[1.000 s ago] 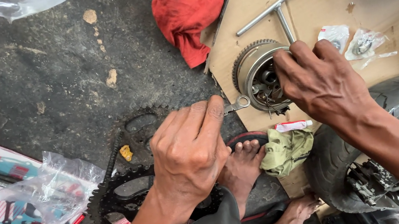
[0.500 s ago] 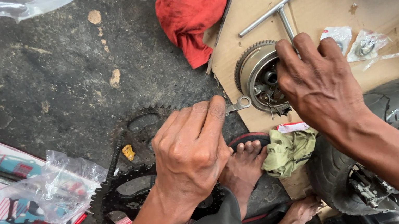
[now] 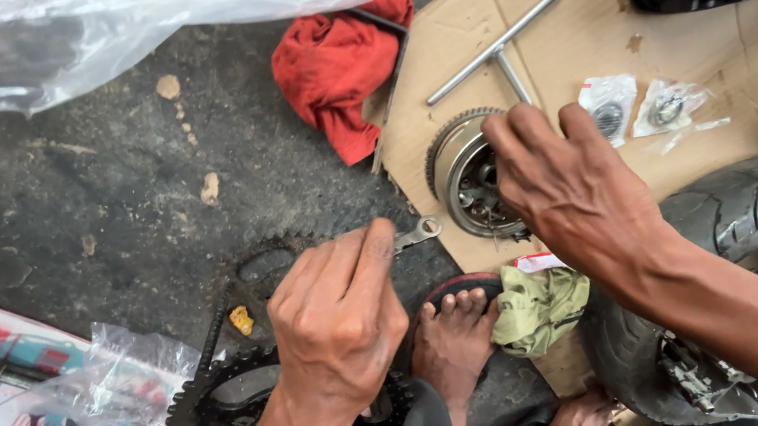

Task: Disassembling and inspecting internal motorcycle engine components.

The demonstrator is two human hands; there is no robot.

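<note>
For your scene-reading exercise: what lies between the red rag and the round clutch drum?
In the head view, bare cardboard separates the red rag from the clutch drum; nothing else lies between.

Soft, even daylight, faint shadows, sharp focus, with mild glare on the plastic bag (image 3: 169,14).

Both forearms bare, no sleeves, gloves, rings or watch. Hands (image 3: 341,324) (image 3: 576,189) grimy, veins raised. Feet (image 3: 453,337) bare. Grey trousers at knee.

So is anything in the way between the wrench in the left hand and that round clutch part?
Nothing visible does: only bare cardboard lies between the wrench tip and the clutch drum, which the right hand touches.
</note>
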